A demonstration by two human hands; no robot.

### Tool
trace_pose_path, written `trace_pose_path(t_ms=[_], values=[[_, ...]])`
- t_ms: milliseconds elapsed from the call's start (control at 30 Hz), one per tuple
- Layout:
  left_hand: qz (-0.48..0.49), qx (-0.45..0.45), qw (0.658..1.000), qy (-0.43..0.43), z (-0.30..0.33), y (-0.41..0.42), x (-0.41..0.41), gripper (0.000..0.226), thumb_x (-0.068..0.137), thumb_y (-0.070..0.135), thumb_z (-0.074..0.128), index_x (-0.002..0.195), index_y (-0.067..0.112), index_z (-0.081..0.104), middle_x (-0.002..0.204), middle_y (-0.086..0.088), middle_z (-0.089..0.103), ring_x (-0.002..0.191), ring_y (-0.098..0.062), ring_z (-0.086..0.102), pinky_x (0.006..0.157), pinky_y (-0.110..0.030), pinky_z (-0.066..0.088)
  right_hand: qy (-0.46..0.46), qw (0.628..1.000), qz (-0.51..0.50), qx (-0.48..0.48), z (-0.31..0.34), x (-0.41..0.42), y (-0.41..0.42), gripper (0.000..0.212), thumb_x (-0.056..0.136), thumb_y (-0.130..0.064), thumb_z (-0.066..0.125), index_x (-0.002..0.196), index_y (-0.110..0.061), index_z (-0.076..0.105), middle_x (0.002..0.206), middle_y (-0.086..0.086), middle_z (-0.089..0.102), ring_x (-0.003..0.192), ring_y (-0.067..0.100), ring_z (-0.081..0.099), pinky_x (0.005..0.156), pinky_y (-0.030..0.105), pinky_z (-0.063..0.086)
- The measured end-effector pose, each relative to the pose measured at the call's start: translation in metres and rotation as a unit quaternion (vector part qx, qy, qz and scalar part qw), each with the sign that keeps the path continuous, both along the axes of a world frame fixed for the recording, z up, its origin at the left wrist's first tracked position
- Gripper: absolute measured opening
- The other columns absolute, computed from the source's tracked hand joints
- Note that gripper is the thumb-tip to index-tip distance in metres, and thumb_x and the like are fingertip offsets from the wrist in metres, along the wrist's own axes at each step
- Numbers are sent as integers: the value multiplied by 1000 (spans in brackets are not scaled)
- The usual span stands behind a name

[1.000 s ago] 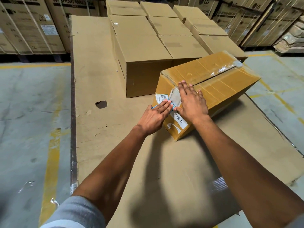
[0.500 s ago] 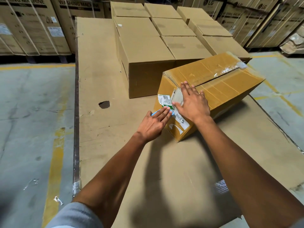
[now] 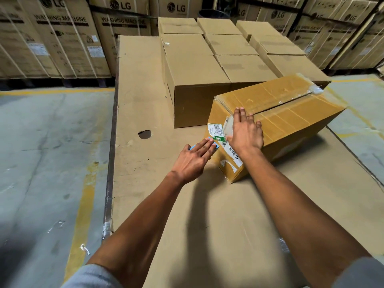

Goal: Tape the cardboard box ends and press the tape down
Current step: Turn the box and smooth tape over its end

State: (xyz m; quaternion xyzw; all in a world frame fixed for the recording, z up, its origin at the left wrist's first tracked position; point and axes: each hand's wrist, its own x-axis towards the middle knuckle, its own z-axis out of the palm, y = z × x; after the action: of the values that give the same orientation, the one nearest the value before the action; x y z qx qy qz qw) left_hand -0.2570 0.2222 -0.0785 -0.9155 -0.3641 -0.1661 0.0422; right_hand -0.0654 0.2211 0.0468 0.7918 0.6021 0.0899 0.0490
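Note:
A tape-covered cardboard box (image 3: 291, 113) lies at an angle on a big cardboard sheet (image 3: 141, 173), its top seam running away from me. My right hand (image 3: 246, 132) lies flat on the box's near end, fingers spread and reaching over the top edge onto a clear tape strip (image 3: 227, 124). My left hand (image 3: 195, 160) is at the lower left of that end, just below a green and white label (image 3: 217, 132). Its fingers cover a small light-blue object (image 3: 192, 146); what the object is cannot be made out.
Several plain brown boxes (image 3: 193, 65) stand packed together behind the taped box. Tall washing-machine cartons (image 3: 62, 42) line the back wall. The sheet has a torn hole (image 3: 144, 134). Concrete floor with a yellow line (image 3: 83, 204) lies to the left.
My left hand has slid down and left off the box end, uncovering the green and white label. My right hand has stayed pressed on the end, shifting slightly up toward the top edge.

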Motion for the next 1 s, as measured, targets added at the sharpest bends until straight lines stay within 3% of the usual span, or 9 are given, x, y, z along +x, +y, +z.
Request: trace_pose_path(t_ms=[167, 300, 433, 500, 567, 633, 733, 833, 1000], values=[[0, 20, 999, -36, 1, -1, -6, 58, 104, 11, 63, 161, 11, 51, 169, -9, 49, 157, -25, 47, 76, -37, 47, 71, 996, 50, 18, 6, 7, -4, 115, 88, -61, 75, 169, -15, 8, 179, 10, 6, 164, 34, 13, 129, 53, 21], [22, 4, 997, -74, -6, 1, -10, 57, 104, 16, 64, 160, 15, 52, 167, -6, 53, 156, -22, 49, 73, -35, 47, 128, 962, 202, 132, -13, -5, -28, 76, 100, -18, 70, 164, -11, 31, 173, 11, 29, 159, 29, 32, 127, 45, 34], [10, -125, 981, -148, -13, -1, -10, 43, 99, 22, 56, 141, 17, 62, 139, -6, 73, 130, -34, 68, 82, -39, 58, 323, 920, 222, -10, -53, -15, -41, 84, 93, 7, 62, 164, -27, 33, 175, 2, 27, 157, 26, 36, 126, 41, 35], [39, -258, 941, -217, -10, -2, -13, 32, 101, 19, 60, 132, 15, 69, 117, -8, 78, 105, -37, 73, 83, -39, 55, 340, 908, 224, -95, -71, -10, -41, 92, 90, 10, 61, 165, -32, 30, 178, -1, 14, 163, 22, 21, 131, 42, 25], [81, -395, 874, -273, -9, -2, -19, 35, 107, 18, 68, 141, 13, 69, 121, -6, 80, 99, -16, 76, 89, -31, 55, 336, 903, 223, -148, -80, -7, -39, 91, 91, 8, 64, 164, -35, 32, 179, -4, 11, 163, 20, 17, 132, 42, 23], [106, -528, 775, -330, -12, -2, -25, 30, 109, 14, 68, 138, 8, 64, 116, -6, 79, 82, -2, 75, 75, -21, 55, 331, 902, 220, -168, -84, -7, -36, 87, 91, 3, 71, 162, -35, 37, 176, -3, 24, 159, 23, 29, 128, 39, 29], [123, -626, 676, -369, -23, 5, -34, 27, 106, 22, 72, 128, 7, 66, 109, -13, 79, 86, -23, 72, 82, -38, 54, 329, 900, 211, -194, -89, -10, -30, 81, 90, -8, 80, 158, -33, 43, 154, 6, 56, 136, 29, 56, 107, 37, 46], [120, -664, 639, -368, -41, 10, -43, 38, 93, 40, 79, 120, 14, 75, 113, -23, 78, 98, -32, 65, 91, -54, 42, 309, 902, 225, -201, -95, -20, -27, 79, 87, -15, 81, 155, -33, 46, 148, 3, 61, 132, 28, 58, 103, 42, 53], [146, -690, 606, -368, -55, 16, -48, 33, 93, 40, 79, 110, 13, 77, 103, -11, 79, 96, -27, 69, 89, -46, 45, 271, 905, 274, -182, -123, -31, -21, 67, 83, -22, 75, 146, -27, 53, 135, 2, 68, 125, 28, 62, 102, 41, 54]])
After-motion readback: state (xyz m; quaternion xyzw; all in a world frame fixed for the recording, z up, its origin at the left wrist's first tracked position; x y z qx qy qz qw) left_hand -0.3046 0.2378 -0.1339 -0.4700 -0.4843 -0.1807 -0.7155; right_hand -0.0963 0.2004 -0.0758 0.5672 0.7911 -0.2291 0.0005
